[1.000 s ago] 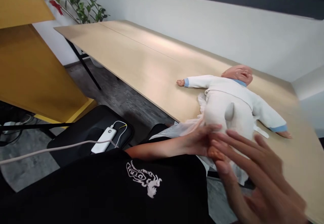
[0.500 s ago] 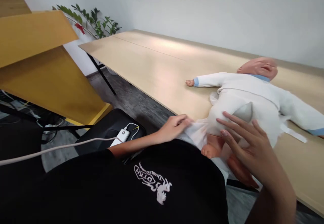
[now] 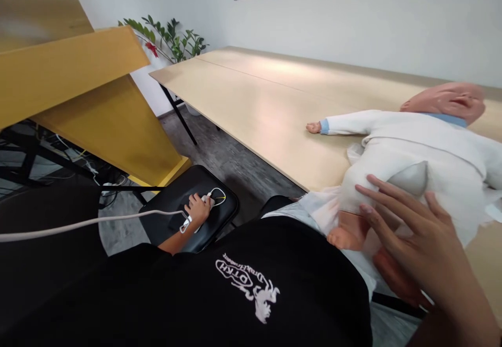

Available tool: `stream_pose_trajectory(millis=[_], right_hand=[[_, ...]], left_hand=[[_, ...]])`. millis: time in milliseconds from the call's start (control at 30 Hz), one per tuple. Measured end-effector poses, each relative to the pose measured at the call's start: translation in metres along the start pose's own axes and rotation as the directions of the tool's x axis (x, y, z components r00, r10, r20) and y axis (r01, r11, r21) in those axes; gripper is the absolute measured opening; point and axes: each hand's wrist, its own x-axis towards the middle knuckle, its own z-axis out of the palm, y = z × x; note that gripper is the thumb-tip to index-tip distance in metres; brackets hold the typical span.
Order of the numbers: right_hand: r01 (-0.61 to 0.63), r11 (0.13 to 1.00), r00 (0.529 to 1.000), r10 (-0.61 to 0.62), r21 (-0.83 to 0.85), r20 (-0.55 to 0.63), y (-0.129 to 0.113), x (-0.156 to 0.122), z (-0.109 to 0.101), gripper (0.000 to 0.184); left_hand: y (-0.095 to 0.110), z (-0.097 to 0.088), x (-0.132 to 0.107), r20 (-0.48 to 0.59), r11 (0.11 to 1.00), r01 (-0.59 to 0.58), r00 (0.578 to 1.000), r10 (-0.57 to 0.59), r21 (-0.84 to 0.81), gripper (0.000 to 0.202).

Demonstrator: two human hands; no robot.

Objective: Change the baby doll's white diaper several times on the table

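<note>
A: Where's the doll [image 3: 427,137]?

B: On its back near the right end of the table [image 3: 254,106], head toward the wall [image 3: 333,38], legs toward the person. At least 1 bare foot [image 3: 345,238] pokes out at the near edge, beside a thin white cloth [image 3: 319,208].

A: And the 2 hands?

B: The right hand [image 3: 411,226] is spread over the doll's lower body, fingers apart, gripping nothing that I can see. Its fingertips seem to rest on the white clothing, though I can't be sure how firmly.

A: The left hand [image 3: 198,208]?

B: Reaching well away, down to the black seat [image 3: 224,221]. Its fingers curl over a white device [image 3: 205,199] with a cable [image 3: 98,223] running off to the left. I can't tell whether it grasps the device or merely touches it.

A: So which step is this?

B: My reading: the right hand steadies the doll while the left tends the device.

A: What does the next move call for?

B: If the device is to be lifted, a sure grip and enough slack in the cable; meanwhile, a light right palm guarding the doll at the edge.
</note>
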Motion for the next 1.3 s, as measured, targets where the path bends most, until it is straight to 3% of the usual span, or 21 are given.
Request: stream_pose_trajectory(millis=[167,367,500,600,667,733,800,933,967,1000,1033,1167,1300], right_hand=[[-0.012,0.999,1.0,0.011,0.046,0.021,-0.001,0.001,-0.002,0.047],[-0.009,0.999,1.0,0.009,0.049,0.014,-0.003,0.002,-0.004,0.045],[-0.011,0.999,0.999,0.009,0.046,0.033,-0.002,0.002,-0.004,0.043],[-0.016,0.998,0.999,0.015,0.053,0.03,-0.003,0.002,-0.004,0.04],[-0.025,0.998,0.999,0.024,0.06,0.023,-0.005,0.001,-0.005,0.039],[-0.038,0.997,0.999,0.036,0.065,0.022,-0.007,0.001,-0.006,0.038],[-0.053,0.996,0.998,0.052,0.072,0.024,-0.008,0.0,-0.006,0.039],[-0.075,0.993,0.997,0.073,0.09,0.018,-0.009,0.0,-0.005,0.039],[-0.084,0.992,0.996,0.083,0.097,0.013,-0.01,0.0,-0.006,0.039],[-0.098,0.989,0.995,0.098,0.11,0.004,-0.011,-0.001,-0.006,0.038],[-0.115,0.985,0.993,0.117,0.132,-0.007,-0.013,-0.001,-0.007,0.036],[-0.19,0.944,0.958,0.238,0.27,-0.159,-0.019,-0.001,-0.016,0.028],[-0.307,0.91,0.842,0.397,0.28,-0.364,-0.006,-0.013,-0.028,0.027]], left_hand=[[-0.002,0.0,0.0,0.007,1.0,-0.028,1.0,0.028,0.011,0.061],[0.011,0.003,-0.006,0.011,0.999,-0.035,0.999,0.035,0.019,0.062],[0.036,-0.002,-0.006,0.012,0.989,-0.132,0.991,0.133,-0.071,0.059],[0.068,-0.011,-0.014,-0.019,0.927,-0.329,0.943,0.331,-0.18,0.055],[0.093,-0.017,-0.028,-0.082,0.808,-0.517,0.852,0.516,-0.283,0.052],[0.118,-0.026,-0.048,-0.17,0.619,-0.689,0.709,0.685,-0.377,0.046],[0.142,-0.036,-0.071,-0.293,0.408,-0.801,0.556,0.778,-0.437,0.038],[0.184,-0.065,-0.109,-0.588,-0.051,-0.918,0.208,0.782,-0.393,0.028],[0.193,-0.074,-0.116,-0.647,-0.13,-0.923,0.149,0.748,-0.363,0.027],[0.201,-0.083,-0.122,-0.693,-0.182,-0.921,0.118,0.712,-0.344,0.026],[0.208,-0.093,-0.126,-0.716,-0.202,-0.915,0.121,0.688,-0.348,0.025],[0.239,-0.126,-0.126,-0.688,-0.161,-0.871,0.239,0.686,-0.464,0.021],[0.278,-0.146,-0.116,-0.531,-0.13,-0.77,0.296,0.794,-0.625,0.027]])
